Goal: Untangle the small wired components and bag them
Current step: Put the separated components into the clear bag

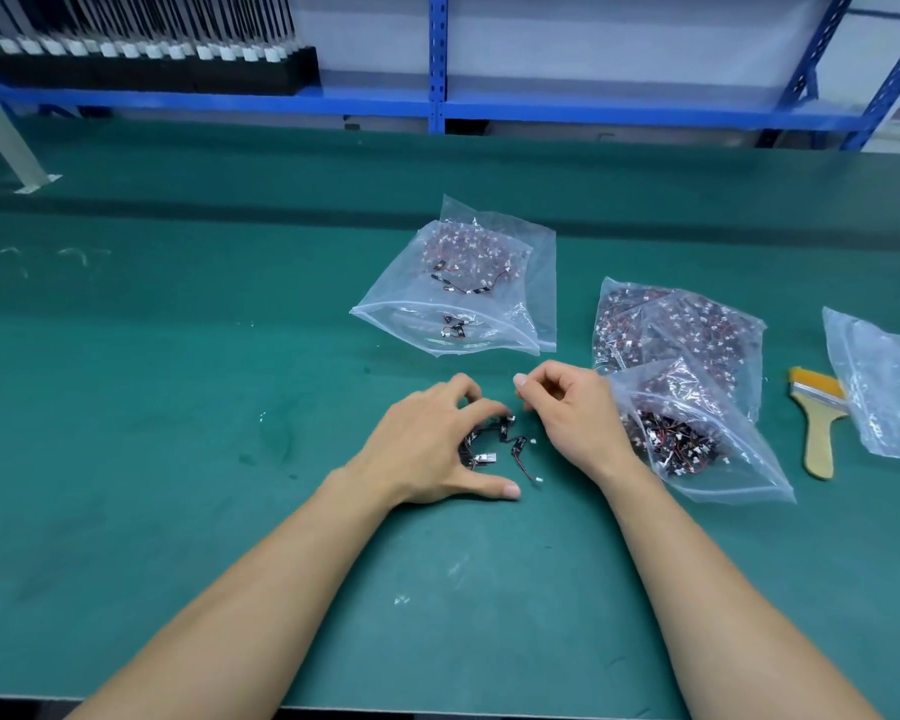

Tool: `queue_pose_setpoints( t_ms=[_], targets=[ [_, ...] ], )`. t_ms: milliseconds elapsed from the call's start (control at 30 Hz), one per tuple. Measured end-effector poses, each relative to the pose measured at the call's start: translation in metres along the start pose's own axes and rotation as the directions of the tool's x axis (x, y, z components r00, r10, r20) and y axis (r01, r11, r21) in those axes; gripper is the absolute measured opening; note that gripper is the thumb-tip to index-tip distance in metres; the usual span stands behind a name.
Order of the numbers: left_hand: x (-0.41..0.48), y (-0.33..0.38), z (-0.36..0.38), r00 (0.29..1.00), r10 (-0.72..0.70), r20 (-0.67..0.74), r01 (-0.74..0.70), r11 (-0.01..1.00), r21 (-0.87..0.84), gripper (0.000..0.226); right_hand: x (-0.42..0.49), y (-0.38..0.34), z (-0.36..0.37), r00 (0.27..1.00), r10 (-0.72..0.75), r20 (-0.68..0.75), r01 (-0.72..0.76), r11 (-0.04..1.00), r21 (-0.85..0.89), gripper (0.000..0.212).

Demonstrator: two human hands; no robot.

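Well, the green worktop (178,407) runs wide under a blue rack (437,103), and everything in use sits within easy reach near its middle. Beyond the hands lies the open bag (458,283), its mouth gaping toward the person and only a few parts inside. I take it for the place where sorted parts go, turned that way so a part can be dropped straight in. To the right is a full bag (681,330). In front of it a supply bag (707,444) has its mouth just beside the right hand (572,413), probably for easy scooping. A spare bag (884,387) and a brush (819,423) lie farther right.

The left hand (427,449) arches over the clump (489,444), fingers curled round its far side and thumb planted on the near side, seemingly penning it so it won't slide. The right hand's fingers are curled in. Whether they pinch a wire I cannot tell. One piece (523,457) lies free between the hands.
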State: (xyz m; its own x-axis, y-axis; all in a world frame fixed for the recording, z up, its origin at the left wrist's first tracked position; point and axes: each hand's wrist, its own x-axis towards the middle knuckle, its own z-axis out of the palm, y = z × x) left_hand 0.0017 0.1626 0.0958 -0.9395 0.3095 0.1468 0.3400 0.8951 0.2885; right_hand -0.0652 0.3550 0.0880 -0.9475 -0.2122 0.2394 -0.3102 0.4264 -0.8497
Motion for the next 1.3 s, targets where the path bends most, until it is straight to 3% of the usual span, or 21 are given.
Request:
queue_pose_setpoints(
  t_ms=[200, 533, 633, 733, 800, 900, 967, 1167, 1300],
  targets=[
    [0.009, 0.011, 0.005, 0.999, 0.016, -0.04, -0.011, 0.995, 0.101, 0.071, -0.009, -0.016, -0.004, 0.996, -0.072, 0.056, 0.077, 0.993, -0.085, 0.027],
    [0.008, 0.012, 0.01, 0.993, 0.039, -0.107, -0.039, 0.999, 0.003, 0.036, -0.021, -0.062, -0.051, 0.978, -0.202, 0.053, 0.206, 0.893, -0.401, 0.017],
    [0.008, 0.013, 0.007, 0.992, 0.043, -0.118, -0.045, 0.999, -0.015, 0.028, -0.025, -0.079, -0.066, 0.975, -0.215, 0.048, 0.215, 0.879, -0.427, 0.015],
    [0.008, 0.012, 0.004, 0.992, 0.035, -0.122, -0.041, 0.998, -0.054, 0.018, -0.027, -0.09, -0.08, 0.982, -0.184, 0.04, 0.178, 0.845, -0.505, 0.015],
    [0.007, 0.011, 0.003, 0.992, 0.037, -0.122, -0.044, 0.997, -0.055, 0.016, -0.028, -0.092, -0.091, 0.99, -0.139, 0.019, 0.12, 0.767, -0.63, 0.028],
    [0.006, 0.008, 0.002, 0.99, 0.032, -0.14, -0.039, 0.998, -0.047, 0.016, -0.026, -0.09, -0.106, 0.999, 0.015, 0.048, 0.028, 0.622, -0.783, 0.049],
    [0.006, 0.007, 0.003, 0.987, 0.017, -0.157, -0.024, 0.999, -0.047, 0.016, -0.023, -0.084, -0.111, 0.99, 0.113, 0.087, 0.005, 0.577, -0.817, 0.052],
    [0.007, 0.005, 0.005, 0.972, -0.046, -0.23, 0.021, 0.994, -0.11, 0.011, -0.016, -0.067, -0.111, 0.993, 0.09, 0.071, -0.005, 0.655, -0.755, 0.025],
    [0.012, 0.02, 0.004, 0.945, -0.127, -0.301, 0.033, 0.954, -0.297, 0.004, -0.009, -0.066, -0.107, 0.999, 0.035, 0.024, -0.01, 0.743, -0.67, 0.017]
  ],
)
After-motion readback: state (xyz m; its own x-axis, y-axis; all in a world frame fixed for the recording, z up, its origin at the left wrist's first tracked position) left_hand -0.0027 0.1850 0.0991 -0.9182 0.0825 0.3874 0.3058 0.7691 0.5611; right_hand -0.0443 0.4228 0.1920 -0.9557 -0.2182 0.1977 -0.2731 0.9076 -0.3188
